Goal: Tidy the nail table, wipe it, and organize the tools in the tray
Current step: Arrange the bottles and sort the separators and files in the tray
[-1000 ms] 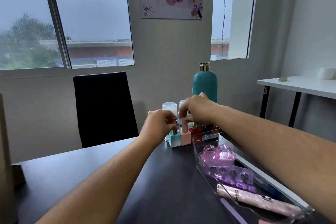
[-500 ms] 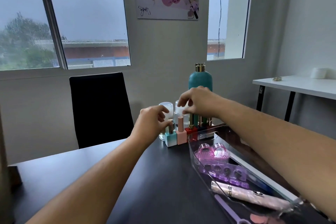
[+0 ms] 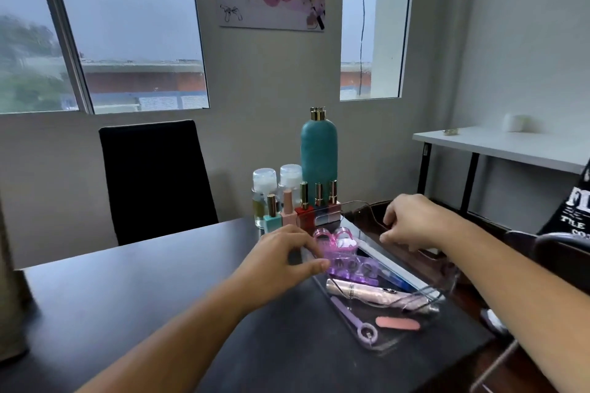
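A clear tray (image 3: 394,342) lies on the right part of the dark table (image 3: 153,284). It holds pink and purple toe separators (image 3: 346,260), a pink pen-shaped device (image 3: 376,293), a purple cuticle tool (image 3: 352,317) and a pink nail file (image 3: 397,324). My left hand (image 3: 282,260) is at the tray's left rim, thumb and fingers closing on it. My right hand (image 3: 412,223) has curled fingers on the tray's right rim. Behind the tray a row of nail polish bottles (image 3: 289,210) stands upright.
Two clear white-capped bottles (image 3: 264,183) and a tall teal pump bottle (image 3: 318,153) stand behind the polishes. A black chair (image 3: 153,179) faces the table's far side. A white side table (image 3: 498,147) is at the right, and a brown object (image 3: 9,313) at the left edge.
Both hands have left the nail polish bottles and come down toward me to the two sides of the tray. The view has tilted down, so more of the tray shows.
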### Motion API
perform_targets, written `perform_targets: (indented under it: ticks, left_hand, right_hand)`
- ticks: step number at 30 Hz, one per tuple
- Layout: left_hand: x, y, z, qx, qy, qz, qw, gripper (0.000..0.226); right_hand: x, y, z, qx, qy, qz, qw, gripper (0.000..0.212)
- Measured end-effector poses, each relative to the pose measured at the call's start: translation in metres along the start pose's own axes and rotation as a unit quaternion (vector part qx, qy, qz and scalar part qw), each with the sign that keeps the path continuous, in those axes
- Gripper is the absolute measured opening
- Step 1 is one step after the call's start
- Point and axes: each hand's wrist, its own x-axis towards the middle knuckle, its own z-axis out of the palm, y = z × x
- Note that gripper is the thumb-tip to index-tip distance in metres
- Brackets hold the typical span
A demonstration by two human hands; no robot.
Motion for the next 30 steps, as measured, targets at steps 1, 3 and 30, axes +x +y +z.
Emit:
perform_targets:
  ticks: [1,3,30]
  left_hand:
    - [-0.002,0.002,0.001,-0.006,0.004,-0.003,1.0,0.035]
    - [-0.007,0.001,0.0,-0.016,0.012,-0.007,1.0,0.036]
    - [-0.049,-0.029,-0.027,-0.122,0.031,-0.028,0.992,0.037]
  right_hand:
    - [-0.003,0.001,0.0,0.012,-0.007,0.006,1.0,0.019]
    - [-0.007,0.001,0.0,0.024,-0.005,0.003,1.0,0.006]
    - [0.011,-0.094,0.031,-0.063,0.001,-0.267,0.962,0.016]
